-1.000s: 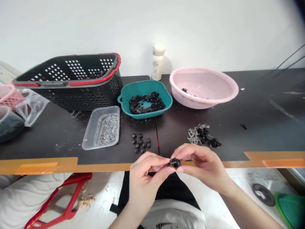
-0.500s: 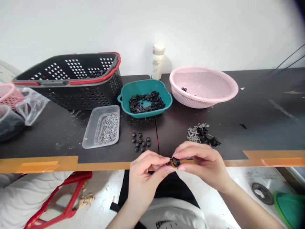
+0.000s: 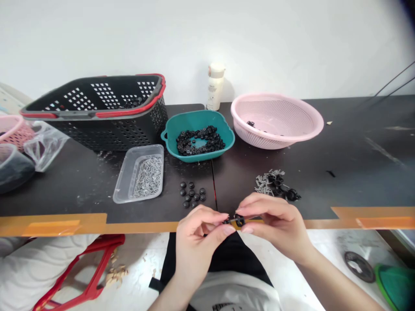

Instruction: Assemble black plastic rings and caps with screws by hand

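Over the table's front edge, my left hand (image 3: 199, 237) pinches a small black plastic piece (image 3: 226, 220) between thumb and fingertips. Facing it, my right hand (image 3: 279, 224) has thumb and fingers closed on a black ring-shaped plastic part (image 3: 239, 220). A thin metal shaft shows in the gap between the two pieces; its full length is hidden by fingers. Just beyond my right hand lies a pile of silver screws (image 3: 264, 183) mixed with black plastic parts (image 3: 280, 188). Several round black caps (image 3: 192, 193) sit loose on the table beyond my left hand.
A clear tray of screws (image 3: 120, 190) and a teal basin of small black parts (image 3: 178, 121) stand ahead, left of a pink colander (image 3: 308, 134). Farther back are a black basket (image 3: 106, 134) and a white bottle (image 3: 214, 90). A red stool (image 3: 97, 289) is below left.
The black pieces in my two hands have come slightly apart, and a short stretch of metal shaft shows between them. The view has tipped slightly upward.
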Demonstrator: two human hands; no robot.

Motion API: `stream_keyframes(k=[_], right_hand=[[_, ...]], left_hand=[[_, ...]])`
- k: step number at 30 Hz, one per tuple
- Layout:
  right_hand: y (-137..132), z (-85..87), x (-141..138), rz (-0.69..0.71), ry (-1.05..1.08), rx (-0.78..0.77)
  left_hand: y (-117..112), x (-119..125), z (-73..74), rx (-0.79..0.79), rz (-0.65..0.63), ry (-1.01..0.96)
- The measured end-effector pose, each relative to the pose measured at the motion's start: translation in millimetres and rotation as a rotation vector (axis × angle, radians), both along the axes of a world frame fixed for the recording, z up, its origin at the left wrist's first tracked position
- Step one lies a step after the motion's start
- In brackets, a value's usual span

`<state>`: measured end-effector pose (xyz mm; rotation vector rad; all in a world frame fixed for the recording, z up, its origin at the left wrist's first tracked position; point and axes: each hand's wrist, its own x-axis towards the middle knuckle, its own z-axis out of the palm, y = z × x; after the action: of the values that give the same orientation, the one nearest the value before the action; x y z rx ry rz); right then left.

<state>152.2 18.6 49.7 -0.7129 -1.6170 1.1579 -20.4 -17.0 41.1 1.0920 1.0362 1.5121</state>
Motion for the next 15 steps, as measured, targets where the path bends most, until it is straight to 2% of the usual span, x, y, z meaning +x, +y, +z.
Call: stream_keyframes(k=[7,12,15], right_hand=[[-1,1.7,-3,0.018,-0.026,0.031],[-5,1.4,-10,-0.019,-0.015,0.049],[-10,0.2,-16,-0.04,0.069,-0.021]], left_hand=[[0,0,-2.0,0.023,-0.03,-0.034],[1,-1,-6.0,0.044,-0.053,-0.101],[1,-2,-7.2,0.066,-0.076,-0.135]])
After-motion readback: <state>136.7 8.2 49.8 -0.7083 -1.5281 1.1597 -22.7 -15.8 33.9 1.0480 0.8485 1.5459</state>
